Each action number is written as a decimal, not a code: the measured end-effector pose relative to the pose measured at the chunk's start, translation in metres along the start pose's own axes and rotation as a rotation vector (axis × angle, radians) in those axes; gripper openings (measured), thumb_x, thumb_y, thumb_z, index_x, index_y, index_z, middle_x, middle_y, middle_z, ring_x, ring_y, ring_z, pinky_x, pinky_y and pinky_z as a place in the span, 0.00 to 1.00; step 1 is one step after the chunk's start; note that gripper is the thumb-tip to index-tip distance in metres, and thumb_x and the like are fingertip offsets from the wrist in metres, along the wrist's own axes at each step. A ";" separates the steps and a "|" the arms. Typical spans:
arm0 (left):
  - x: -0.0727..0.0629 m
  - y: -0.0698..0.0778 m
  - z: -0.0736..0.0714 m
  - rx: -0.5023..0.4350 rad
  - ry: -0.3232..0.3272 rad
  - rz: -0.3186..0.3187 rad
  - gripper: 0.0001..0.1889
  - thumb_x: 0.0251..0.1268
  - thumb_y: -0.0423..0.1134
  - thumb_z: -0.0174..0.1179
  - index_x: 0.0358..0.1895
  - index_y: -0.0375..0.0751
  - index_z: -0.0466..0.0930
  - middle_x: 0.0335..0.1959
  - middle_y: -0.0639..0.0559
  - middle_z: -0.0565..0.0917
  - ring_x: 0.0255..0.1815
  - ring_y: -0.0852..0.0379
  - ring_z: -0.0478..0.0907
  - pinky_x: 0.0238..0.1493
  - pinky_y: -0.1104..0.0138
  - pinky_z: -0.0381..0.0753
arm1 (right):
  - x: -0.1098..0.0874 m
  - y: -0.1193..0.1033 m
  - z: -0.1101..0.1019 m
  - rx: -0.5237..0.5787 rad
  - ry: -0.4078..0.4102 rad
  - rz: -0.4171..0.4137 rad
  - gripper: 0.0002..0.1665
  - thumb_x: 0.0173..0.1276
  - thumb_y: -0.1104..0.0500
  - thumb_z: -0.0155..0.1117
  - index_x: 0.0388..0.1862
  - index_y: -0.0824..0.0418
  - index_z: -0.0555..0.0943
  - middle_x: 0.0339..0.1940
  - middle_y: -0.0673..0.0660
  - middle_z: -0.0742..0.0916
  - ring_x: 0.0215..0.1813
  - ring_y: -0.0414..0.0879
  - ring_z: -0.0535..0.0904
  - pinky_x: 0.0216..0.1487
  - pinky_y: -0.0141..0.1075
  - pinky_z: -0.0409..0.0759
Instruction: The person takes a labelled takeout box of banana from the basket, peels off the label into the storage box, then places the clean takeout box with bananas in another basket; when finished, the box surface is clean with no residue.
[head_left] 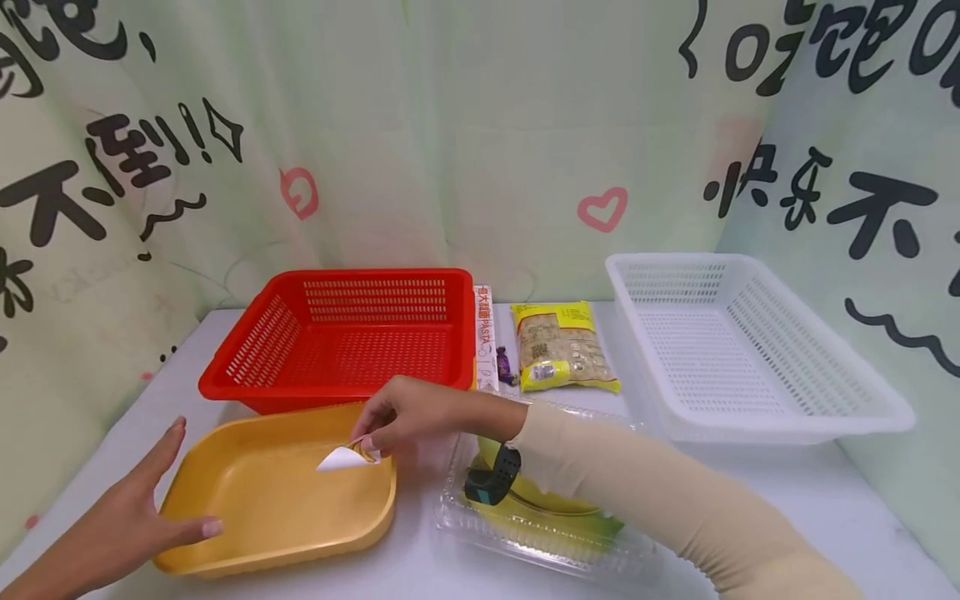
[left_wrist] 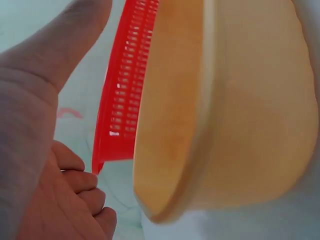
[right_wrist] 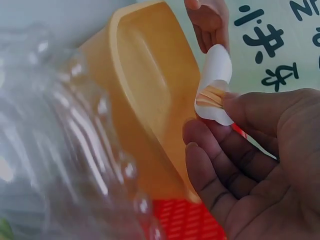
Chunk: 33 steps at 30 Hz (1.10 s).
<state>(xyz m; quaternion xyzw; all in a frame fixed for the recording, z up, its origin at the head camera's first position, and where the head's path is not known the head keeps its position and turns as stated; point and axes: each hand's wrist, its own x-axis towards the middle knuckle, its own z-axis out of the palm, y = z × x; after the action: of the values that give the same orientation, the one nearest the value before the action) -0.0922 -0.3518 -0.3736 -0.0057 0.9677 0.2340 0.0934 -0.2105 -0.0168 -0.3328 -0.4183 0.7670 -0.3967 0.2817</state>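
Between the thumb and fingertips of my right hand (head_left: 408,412) is pinched a small curled white piece (head_left: 345,457) with tan, folded-looking strips at one side; its exact kind I cannot tell. It is held over the right part of a yellow-orange tray (head_left: 255,492), whose inside looks bare. The right wrist view shows the thumb lying on the strips. My left hand (head_left: 127,521) is at the tray's left side, thumb and fingers spread apart and holding nothing. In the left wrist view, the tray's outer wall (left_wrist: 260,115) faces that hand.
A red basket (head_left: 360,396) stands behind the tray, a white basket (head_left: 787,429) at the right. Between them are a pasta box (head_left: 485,333), a purple-wrapped item (head_left: 505,367) and a yellow bag (head_left: 566,346). Under my right forearm lies a clear plastic container (head_left: 468,521) with yellow-green contents.
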 end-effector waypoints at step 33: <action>-0.005 -0.011 0.028 -0.101 -0.022 0.129 0.70 0.47 0.54 0.74 0.74 0.32 0.21 0.75 0.30 0.27 0.70 0.25 0.40 0.56 0.27 0.54 | 0.020 0.003 0.015 -0.149 -0.034 -0.008 0.08 0.64 0.67 0.67 0.42 0.66 0.87 0.31 0.47 0.88 0.32 0.32 0.77 0.36 0.21 0.77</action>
<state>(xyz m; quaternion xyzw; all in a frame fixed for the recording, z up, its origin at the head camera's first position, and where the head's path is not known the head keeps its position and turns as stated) -0.0813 -0.3492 -0.4017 0.0542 0.9520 0.2882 0.0882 -0.2098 -0.0386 -0.3454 -0.4480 0.7878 -0.3322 0.2612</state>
